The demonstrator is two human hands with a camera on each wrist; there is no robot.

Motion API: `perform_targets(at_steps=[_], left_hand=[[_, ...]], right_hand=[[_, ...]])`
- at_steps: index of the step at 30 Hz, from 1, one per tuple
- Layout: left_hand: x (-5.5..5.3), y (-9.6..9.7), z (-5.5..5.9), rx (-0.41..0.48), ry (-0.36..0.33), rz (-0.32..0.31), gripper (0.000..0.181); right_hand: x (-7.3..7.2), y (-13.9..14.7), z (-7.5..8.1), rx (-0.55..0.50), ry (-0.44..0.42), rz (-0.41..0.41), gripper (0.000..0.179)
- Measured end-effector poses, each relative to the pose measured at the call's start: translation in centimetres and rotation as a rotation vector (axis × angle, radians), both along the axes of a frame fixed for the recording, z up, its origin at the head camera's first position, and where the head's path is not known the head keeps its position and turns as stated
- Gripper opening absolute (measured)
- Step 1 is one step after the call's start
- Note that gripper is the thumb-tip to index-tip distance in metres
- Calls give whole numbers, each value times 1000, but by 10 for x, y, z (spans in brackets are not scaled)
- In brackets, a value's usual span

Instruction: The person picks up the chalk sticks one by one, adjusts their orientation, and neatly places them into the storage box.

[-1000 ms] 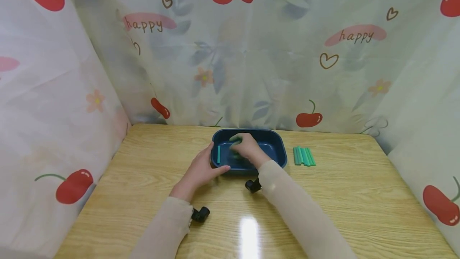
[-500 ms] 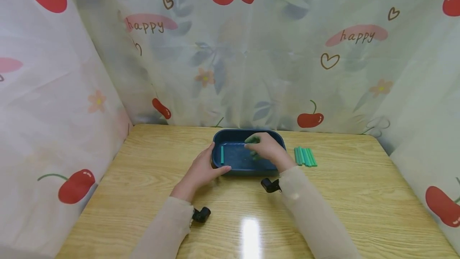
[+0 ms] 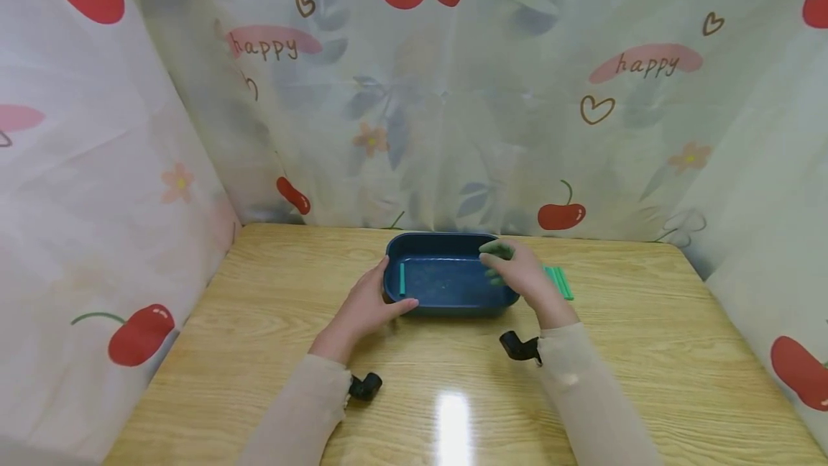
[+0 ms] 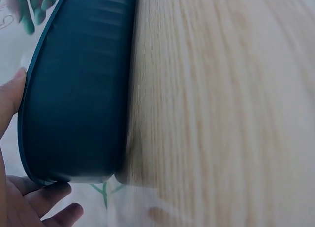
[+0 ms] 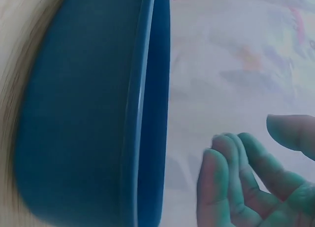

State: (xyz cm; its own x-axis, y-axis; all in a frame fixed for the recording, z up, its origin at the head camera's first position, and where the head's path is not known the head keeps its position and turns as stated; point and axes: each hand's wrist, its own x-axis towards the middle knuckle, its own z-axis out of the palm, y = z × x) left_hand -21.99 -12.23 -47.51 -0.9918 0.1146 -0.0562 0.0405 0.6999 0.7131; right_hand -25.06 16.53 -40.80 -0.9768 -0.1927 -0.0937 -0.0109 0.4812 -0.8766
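Note:
A dark blue rectangular box (image 3: 446, 310) stands on the table. My left hand (image 3: 371, 300) holds its left end, thumb along the near rim and fingers round the side; the left wrist view shows the thumb (image 4: 11, 94) against the box's rim. One thin green stick (image 3: 402, 280) lies inside at the left. Over the box's right end hovers my right hand (image 3: 522, 273), fingers loosely bent. In the right wrist view a gap separates its thumb (image 5: 290, 132) from the fingers, with nothing between them. Several green sticks (image 3: 561, 283) lie right of the box, partly hidden behind that hand.
The wooden table (image 3: 440, 365) extends around the box. Patterned cloth (image 3: 440, 121) hangs behind it and on both sides. A small black camera sits on each wrist, the right one (image 3: 517, 346) near the box's front right corner.
My right hand has moved right, from over the middle of the box to its right end, and now covers part of the stick row. My left hand has stayed on the box.

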Motion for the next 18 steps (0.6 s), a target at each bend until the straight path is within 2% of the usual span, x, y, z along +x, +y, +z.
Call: perform_targets(at_steps=[3, 9, 18], left_hand=[[0, 0, 0, 3, 1, -1, 109], [1, -1, 0, 7, 14, -12, 108], [1, -1, -1, 14, 3, 4, 108]], right_hand=[[3, 11, -1, -22, 32, -41, 41], [8, 32, 2, 12, 68, -114, 44], [12, 59, -14, -4, 158, -229, 44]])
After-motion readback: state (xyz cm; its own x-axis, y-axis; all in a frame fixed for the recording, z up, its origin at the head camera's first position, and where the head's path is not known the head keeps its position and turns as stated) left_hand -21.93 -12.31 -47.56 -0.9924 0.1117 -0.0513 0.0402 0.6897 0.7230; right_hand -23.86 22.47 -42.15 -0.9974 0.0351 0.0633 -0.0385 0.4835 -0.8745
